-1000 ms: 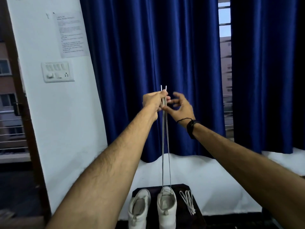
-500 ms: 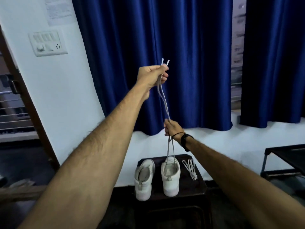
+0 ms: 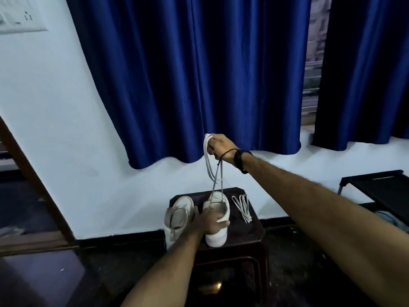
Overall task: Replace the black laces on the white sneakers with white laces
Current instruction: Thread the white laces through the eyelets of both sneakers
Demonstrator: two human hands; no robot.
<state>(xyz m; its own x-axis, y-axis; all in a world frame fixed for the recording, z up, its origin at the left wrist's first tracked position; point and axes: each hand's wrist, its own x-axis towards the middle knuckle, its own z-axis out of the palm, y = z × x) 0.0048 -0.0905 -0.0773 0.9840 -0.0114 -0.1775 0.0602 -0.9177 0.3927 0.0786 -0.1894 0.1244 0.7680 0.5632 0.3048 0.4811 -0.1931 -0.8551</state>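
Right sneaker (image 3: 218, 220): white, upright on the dark desk (image 3: 254, 231), heel toward the camera, on the right of the pair.
White lace (image 3: 209, 165): threaded at the front of the right sneaker, both strands rising to the right hand, folded over in a loop above the fingers, ends hanging down beside the strands.
Right hand (image 3: 221, 147): raised above the right sneaker, grip curled round the white lace, dark bands on the wrist.
Left hand (image 3: 210, 220): on the heel collar of the right sneaker, grip wrapped over the rim, thumb on the left side, fingertips at the right side.
Left sneaker (image 3: 178, 216): white, no lace visible, tilted slightly leftward, just beside the right sneaker, touched or nearly touched by the left thumb; cannot tell which.
Spare lace (image 3: 242, 207): white, bundled loosely, flat on the desk, just right of the right sneaker, apart from both hands.
Desk: small, dark, glossy, near the white wall (image 3: 55, 129).
Curtains (image 3: 199, 74): deep blue, hanging behind the desk.
Switch panel (image 3: 17, 18): upper left on the wall.
Black bench (image 3: 380, 189): far right, well apart from the desk.
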